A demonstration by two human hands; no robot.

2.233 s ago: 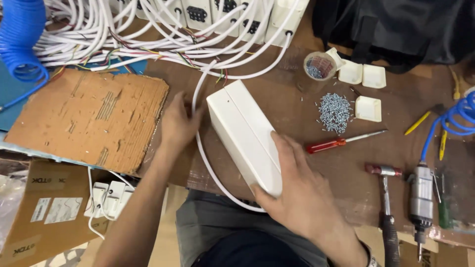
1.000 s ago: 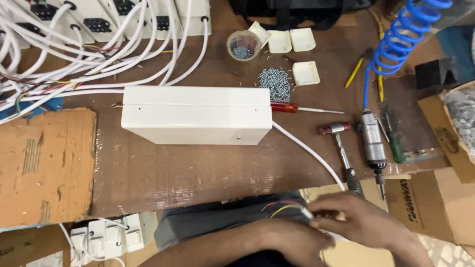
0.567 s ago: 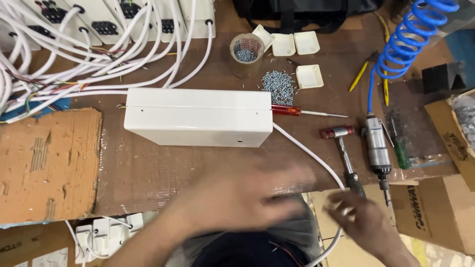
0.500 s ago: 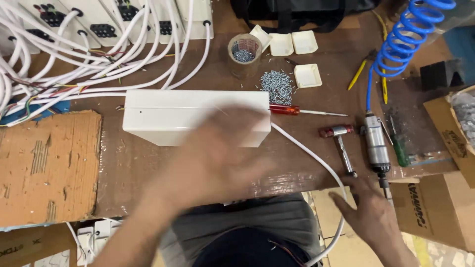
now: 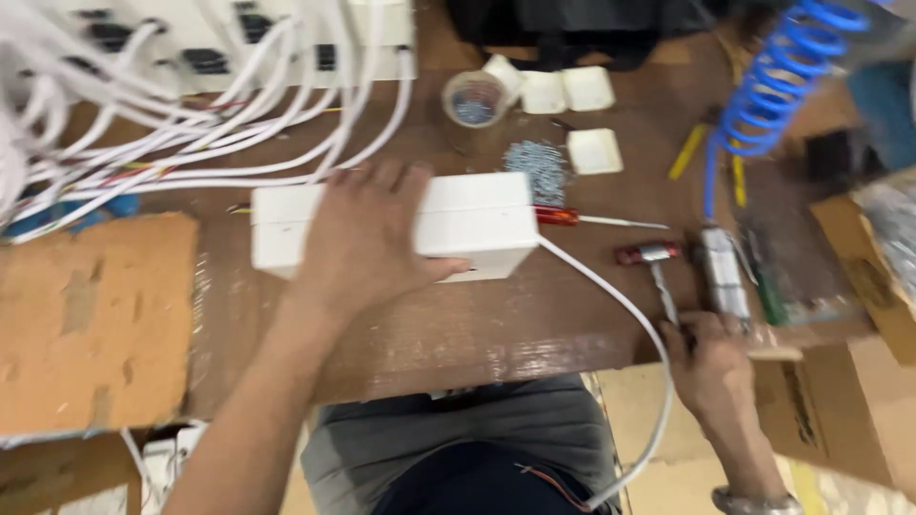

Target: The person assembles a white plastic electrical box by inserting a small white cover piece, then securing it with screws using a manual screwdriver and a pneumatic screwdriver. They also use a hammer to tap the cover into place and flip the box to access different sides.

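Left hand [image 5: 367, 234] has swung up, now spread flat on the closed white box [image 5: 477, 221], right hand [image 5: 711, 367] at four o'clock gripping the hammer [image 5: 658, 277] handle, nothing struck yet

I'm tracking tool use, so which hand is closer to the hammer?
Right. The right hand rests at the lower end of the hammer handle, while the left hand lies on the white box, well to its left.
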